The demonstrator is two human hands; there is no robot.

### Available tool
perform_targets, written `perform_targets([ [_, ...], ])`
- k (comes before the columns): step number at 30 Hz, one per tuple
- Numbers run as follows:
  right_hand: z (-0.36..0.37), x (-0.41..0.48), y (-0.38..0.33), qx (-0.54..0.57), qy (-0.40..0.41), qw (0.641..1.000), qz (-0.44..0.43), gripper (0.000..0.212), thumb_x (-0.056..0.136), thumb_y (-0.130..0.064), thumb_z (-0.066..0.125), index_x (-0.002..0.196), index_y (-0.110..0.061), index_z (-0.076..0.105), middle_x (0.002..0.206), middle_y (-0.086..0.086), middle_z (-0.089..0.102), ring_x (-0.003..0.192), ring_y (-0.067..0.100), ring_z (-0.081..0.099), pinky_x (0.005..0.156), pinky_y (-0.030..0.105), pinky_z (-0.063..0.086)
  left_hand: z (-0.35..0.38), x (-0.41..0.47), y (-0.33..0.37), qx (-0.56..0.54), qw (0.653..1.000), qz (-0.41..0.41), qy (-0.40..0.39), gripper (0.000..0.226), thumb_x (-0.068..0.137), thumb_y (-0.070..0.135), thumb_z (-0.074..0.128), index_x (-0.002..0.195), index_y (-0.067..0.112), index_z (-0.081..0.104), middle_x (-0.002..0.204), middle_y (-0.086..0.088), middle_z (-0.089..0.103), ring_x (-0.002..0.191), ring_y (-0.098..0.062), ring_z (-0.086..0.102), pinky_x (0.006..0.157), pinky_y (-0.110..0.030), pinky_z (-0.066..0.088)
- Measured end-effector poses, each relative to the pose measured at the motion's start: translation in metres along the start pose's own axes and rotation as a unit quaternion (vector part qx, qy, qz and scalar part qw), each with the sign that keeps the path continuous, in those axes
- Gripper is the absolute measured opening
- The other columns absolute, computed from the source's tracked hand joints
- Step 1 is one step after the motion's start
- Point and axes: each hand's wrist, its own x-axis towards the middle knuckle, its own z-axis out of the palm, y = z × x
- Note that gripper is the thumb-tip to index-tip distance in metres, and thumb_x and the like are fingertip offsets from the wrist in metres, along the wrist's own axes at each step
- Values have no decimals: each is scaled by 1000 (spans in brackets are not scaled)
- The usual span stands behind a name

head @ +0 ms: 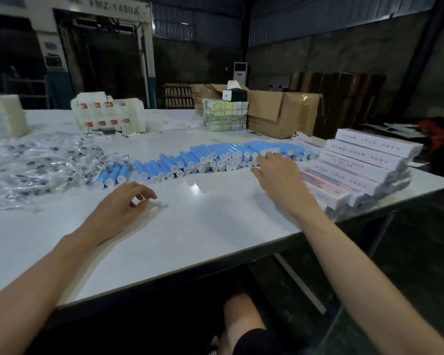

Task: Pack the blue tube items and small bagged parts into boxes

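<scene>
A worker at a white bench (203,221) reaches the right hand (277,175) toward the right end of a long bank of blue tubes (203,160). The fingers are spread and straight, the tips at the white caps, and nothing is grasped. The left hand (123,203) rests on the bare bench with its fingers loosely curled and holds nothing.

The tubes lie on their sides across the middle of the bench, piled two or three deep toward the right. Their long axes run roughly away from the worker, and the white cap ends face the near edge. A heap of clear bagged parts (36,162) covers the bench at left, just beside the first tubes. Stacked white boxes (364,160) stand at the right edge, beside the reaching hand. A brown cardboard carton (280,114) sits behind.

The step looks to be picking a tube for boxing. It would go best if the fingers close round one top tube near its cap and lift it straight up, since pulling from the lower row could set the pile rolling. Kept on its present axis, the tube needs only a turn to match a box's long side. The free left hand is well placed to fetch a bag.
</scene>
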Motion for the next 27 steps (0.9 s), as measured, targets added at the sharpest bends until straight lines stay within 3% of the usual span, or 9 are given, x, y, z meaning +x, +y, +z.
perform_targets([
  [4,-5,24,-81,121,43,989,-76,23,108,-26,44,101,-12,61,92,7,67,86,33,65,67,40,48,-4,-5,9,61,997,-32,45,12,107,33,60,112,42,68,98,24,65,94,7,59,73,-26,47],
  [8,-10,43,-166,264,48,954,-132,25,107,-26,45,85,-15,48,71,5,58,68,33,56,60,41,47,-9,-3,23,114,988,-70,80,12,106,29,63,110,33,73,98,17,73,85,-9,63,73,-35,49],
  [13,6,39,-250,444,-9,891,-96,31,107,-35,44,88,-15,55,76,4,65,76,30,61,68,43,49,-27,0,33,181,969,-157,61,16,103,32,59,108,24,72,95,8,76,90,-24,69,74,-37,50],
  [19,39,32,-278,443,-33,885,-143,29,108,-35,46,87,-17,54,77,7,67,76,33,62,65,38,40,-81,-32,9,196,943,-262,55,15,102,29,60,106,24,74,97,6,77,94,-21,71,83,-40,58],
  [23,47,33,-276,450,-32,877,-163,30,107,-34,49,83,-17,56,71,3,64,69,29,59,64,38,43,-134,-78,-27,251,897,-356,77,23,105,29,60,124,22,68,114,-4,76,106,-28,70,90,-44,58],
  [27,50,35,-278,471,-35,866,-165,30,106,-33,51,81,-17,58,67,1,62,66,27,58,60,36,40,-187,-131,-65,370,810,-447,82,37,104,21,60,138,8,59,138,-21,62,129,-42,55,101,-51,50],
])
